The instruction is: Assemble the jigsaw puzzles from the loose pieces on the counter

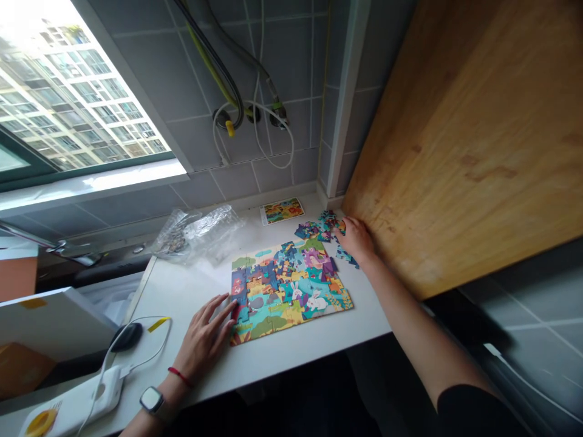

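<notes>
Bags beside picture card, contents unclear.

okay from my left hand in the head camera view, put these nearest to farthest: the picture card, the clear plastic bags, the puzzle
From your left hand:
1. Puzzle, just to its right, fingertips at its left edge.
2. Clear plastic bags, beyond the hand, toward the window wall.
3. Picture card, farther back and right, behind the puzzle.

On the table, the jigsaw lies at frame centre; behind it, left to right, are plastic bags, a card and loose pieces.
</notes>
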Tool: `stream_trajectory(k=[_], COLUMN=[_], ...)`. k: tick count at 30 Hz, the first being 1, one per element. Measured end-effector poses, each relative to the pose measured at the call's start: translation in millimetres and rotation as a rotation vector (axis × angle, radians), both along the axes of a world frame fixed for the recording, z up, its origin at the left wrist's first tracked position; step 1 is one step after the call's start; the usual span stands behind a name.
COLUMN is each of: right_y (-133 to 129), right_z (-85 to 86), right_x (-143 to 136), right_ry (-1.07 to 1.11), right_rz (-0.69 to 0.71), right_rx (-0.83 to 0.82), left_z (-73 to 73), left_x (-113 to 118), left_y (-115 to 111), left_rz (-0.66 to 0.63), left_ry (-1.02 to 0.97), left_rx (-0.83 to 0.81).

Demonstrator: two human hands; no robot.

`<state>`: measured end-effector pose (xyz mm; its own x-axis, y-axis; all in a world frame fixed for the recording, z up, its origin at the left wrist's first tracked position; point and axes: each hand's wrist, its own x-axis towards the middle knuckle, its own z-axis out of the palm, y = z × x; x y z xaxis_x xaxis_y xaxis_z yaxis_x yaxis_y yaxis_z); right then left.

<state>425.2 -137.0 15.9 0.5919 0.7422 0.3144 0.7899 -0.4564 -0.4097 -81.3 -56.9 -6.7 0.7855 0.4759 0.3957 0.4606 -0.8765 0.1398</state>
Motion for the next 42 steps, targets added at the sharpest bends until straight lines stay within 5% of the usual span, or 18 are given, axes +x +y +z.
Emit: stream_trajectory(k=[4, 10, 15, 18, 22, 26, 30, 33, 37, 42], right_y=[17.0, 21.8, 13.1, 11.6, 13.7, 12.6, 10.0, 9.6, 9.2, 7.0], right_z=[9.4, 0.1, -1.0, 1.2, 0.3, -4.7, -5.3, -3.8, -1.6, 3.2], right_x=[4.7, 9.3, 14.6, 12.5, 5.2, 0.2, -2.4, -4.5, -7.4, -12.7], right_ry=[-0.008, -0.046, -0.039, 0.011, 0.066, 0.097, 0.095, 0.07, 0.036, 0.018], right_rz=[-0.072, -0.034, 0.059, 0.074, 0.078, 0.032, 0.013, -0.011, -0.067, -0.081], right_rx=[-0.124, -0.107, 0.119, 0.289, 0.348, 0.114, -0.008, -0.019, -0.026, -0.066], left_z=[0.8, -1.2, 2.8, 17.9, 52.9, 79.0, 76.6, 65.1, 55.2, 53.2], left_x=[-0.1, -1.9, -2.5, 14.3, 79.3, 188.5, 306.3, 371.5, 409.1, 408.4], left_y=[-1.6, -2.1, -3.8, -3.1, 9.9, 37.5, 62.7, 71.7, 73.1, 80.9], left_rz=[0.023, 0.041, 0.059, 0.07, -0.063, -0.219, -0.242, -0.245, -0.233, -0.201], left_ry=[-0.028, -0.058, -0.091, -0.149, -0.189, -0.032, 0.199, 0.264, 0.297, 0.329], left_rx=[-0.038, -0.074, -0.111, -0.142, -0.165, -0.258, -0.264, -0.238, -0.166, -0.113])
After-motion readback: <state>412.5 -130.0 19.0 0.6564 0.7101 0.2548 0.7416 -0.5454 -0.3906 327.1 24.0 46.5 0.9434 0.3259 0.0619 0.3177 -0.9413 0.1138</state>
